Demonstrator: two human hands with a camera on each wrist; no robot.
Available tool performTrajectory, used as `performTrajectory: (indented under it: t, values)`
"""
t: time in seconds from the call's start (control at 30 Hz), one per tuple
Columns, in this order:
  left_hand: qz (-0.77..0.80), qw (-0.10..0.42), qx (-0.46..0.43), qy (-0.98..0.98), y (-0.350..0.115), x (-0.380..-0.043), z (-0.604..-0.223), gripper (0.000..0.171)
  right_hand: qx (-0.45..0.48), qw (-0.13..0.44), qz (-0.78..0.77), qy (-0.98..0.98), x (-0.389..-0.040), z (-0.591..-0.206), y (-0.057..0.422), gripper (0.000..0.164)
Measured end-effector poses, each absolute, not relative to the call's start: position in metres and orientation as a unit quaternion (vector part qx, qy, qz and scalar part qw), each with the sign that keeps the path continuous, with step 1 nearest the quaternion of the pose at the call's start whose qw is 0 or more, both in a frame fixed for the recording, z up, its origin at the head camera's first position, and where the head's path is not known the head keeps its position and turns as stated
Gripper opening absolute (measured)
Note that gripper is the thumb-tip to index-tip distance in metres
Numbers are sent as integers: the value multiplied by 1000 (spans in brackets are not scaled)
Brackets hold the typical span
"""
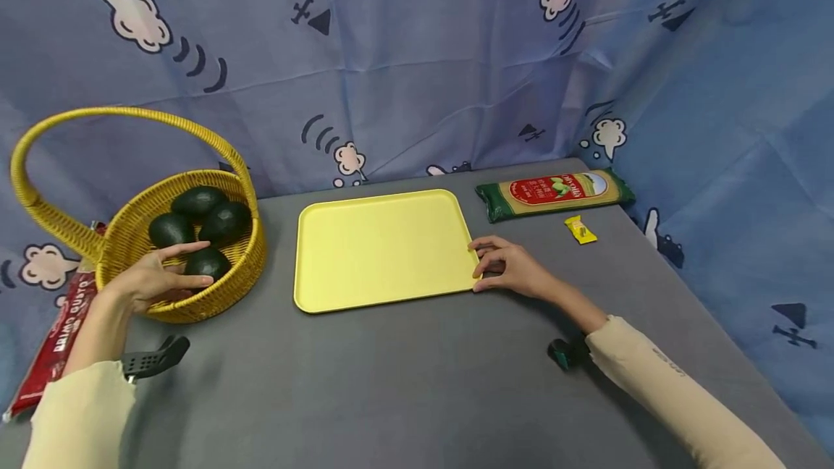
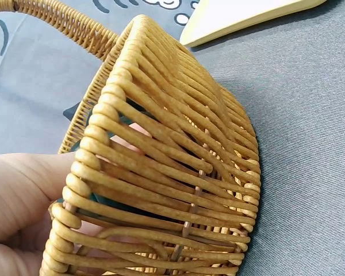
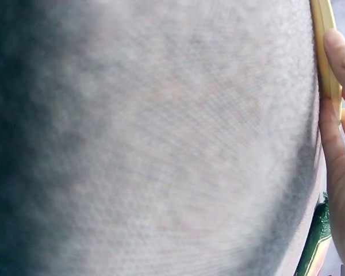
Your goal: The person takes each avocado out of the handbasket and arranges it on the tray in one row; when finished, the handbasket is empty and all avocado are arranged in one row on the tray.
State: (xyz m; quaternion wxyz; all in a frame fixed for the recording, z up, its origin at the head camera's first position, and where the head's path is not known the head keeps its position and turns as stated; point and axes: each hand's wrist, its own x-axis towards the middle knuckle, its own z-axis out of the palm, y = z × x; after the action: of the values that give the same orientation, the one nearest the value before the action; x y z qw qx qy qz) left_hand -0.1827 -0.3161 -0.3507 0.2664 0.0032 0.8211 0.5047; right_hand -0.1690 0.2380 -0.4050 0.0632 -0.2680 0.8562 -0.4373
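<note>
A yellow wicker basket (image 1: pixel 255 266) with a tall handle stands at the left, holding several dark green avocados (image 1: pixel 198 201). My left hand (image 1: pixel 153 279) reaches over its near rim, thumb and fingers around the nearest avocado (image 1: pixel 208 264). In the left wrist view the basket's woven wall (image 2: pixel 161 155) hides most of those fingers. A shallow yellow tray (image 1: pixel 384 252) lies flat in the middle of the table. At its right edge, near the front corner, my right hand (image 1: pixel 511 266) grips the rim with bent fingers; the right wrist view shows fingers on the tray edge (image 3: pixel 323 52).
A green and red pasta packet (image 1: pixel 554 192) lies at the back right, with a small yellow wrapped sweet (image 1: pixel 580 229) in front of it. A red packet (image 1: pixel 61 342) lies left of the basket. Patterned blue cloth (image 1: pixel 404 93) hangs behind the grey table (image 1: pixel 391 382).
</note>
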Motion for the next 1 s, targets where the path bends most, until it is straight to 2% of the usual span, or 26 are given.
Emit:
performTrajectory:
  t: [0.17, 0.33, 0.7, 1.0]
  values:
    - [525, 257, 0, 812, -322, -179, -350, 68, -275, 58, -424, 861, -181, -422, 240, 15]
    - [528, 256, 6, 810, -319, -177, -353, 69, -268, 62, -423, 863, -179, -426, 245, 15]
    - [530, 253, -8, 810, -323, -174, -357, 71, -269, 75, -441, 853, -161, -403, 232, 15]
    - [576, 240, 8, 781, -333, -174, -351, 68, -260, 77, -439, 857, -163, -401, 234, 13]
